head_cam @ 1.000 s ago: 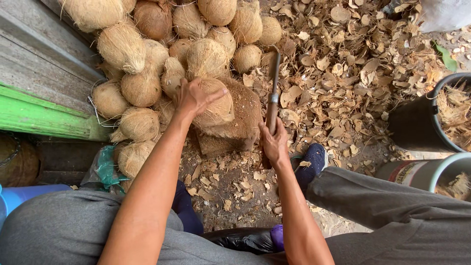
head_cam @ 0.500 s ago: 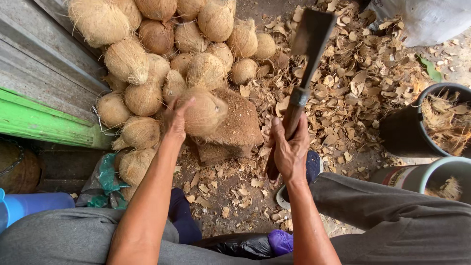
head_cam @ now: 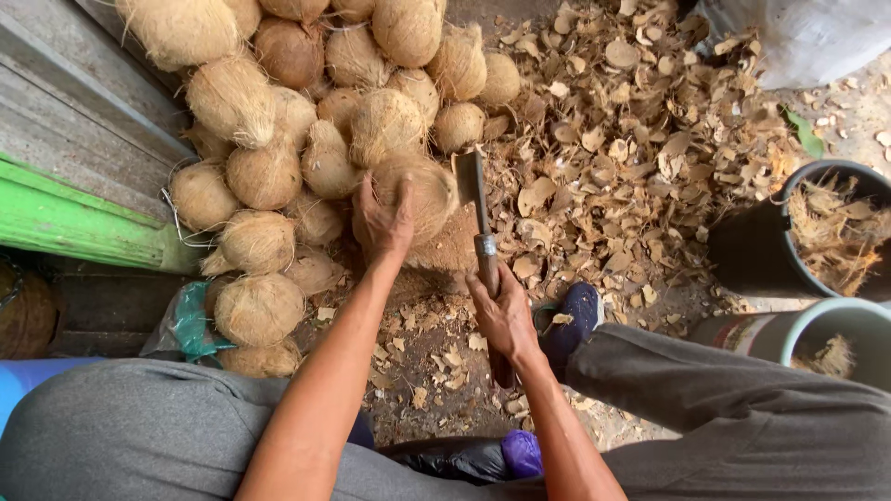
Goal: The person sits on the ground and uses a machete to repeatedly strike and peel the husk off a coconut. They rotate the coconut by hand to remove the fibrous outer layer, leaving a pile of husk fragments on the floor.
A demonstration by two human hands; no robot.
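Cleaver [head_cam: 471,190] has dropped from its raised position half a second back; blade now edge-down against the right side of the husked coconut [head_cam: 419,195]. Right hand [head_cam: 504,315] fingers wrapped tight round the handle; left hand [head_cam: 382,223] fingers spread over the coconut, steadying it on the chopping block [head_cam: 445,250]. Coconut pile [head_cam: 306,102] behind, touching; husk chips [head_cam: 631,158] to the right.

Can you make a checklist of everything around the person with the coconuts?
Surface: dirt ground, strewn with chips.
Job's things: left hand on a husked coconut; right hand grips a cleaver, blade beside that coconut.
Clutter: coconut pile; husk chips.
Grips: both closed.
Cables: nothing seen.
Surroundings: green beam, black bucket holding fibre, white sack.
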